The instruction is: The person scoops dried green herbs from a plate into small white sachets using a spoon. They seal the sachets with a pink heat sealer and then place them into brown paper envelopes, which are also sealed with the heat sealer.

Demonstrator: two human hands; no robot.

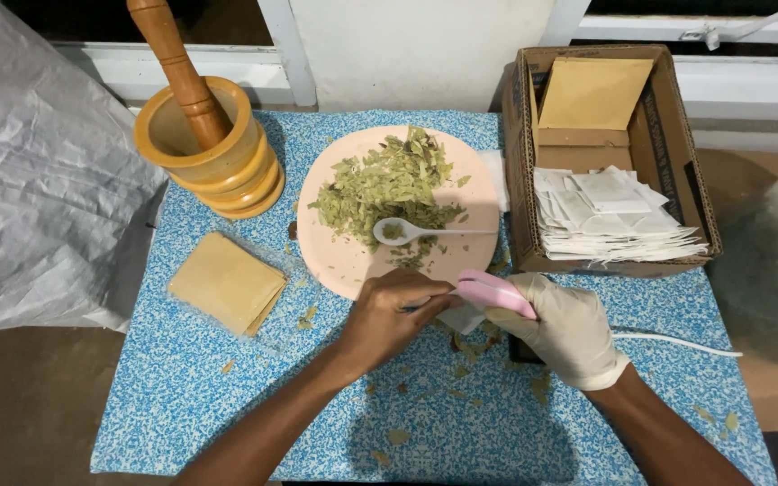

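Nearby: plate point(335, 261) w/ leaves point(389, 184), spoon point(407, 231), mortar point(209, 148).

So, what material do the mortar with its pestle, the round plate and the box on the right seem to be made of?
Mortar and pestle: probably turned wood, with a smooth yellow-brown sheen and lathe-like ridges. Plate: looks like plastic, plain matte pink with a thin rim, though it might be ceramic. Box: brown corrugated cardboard, dull, with folded flaps.
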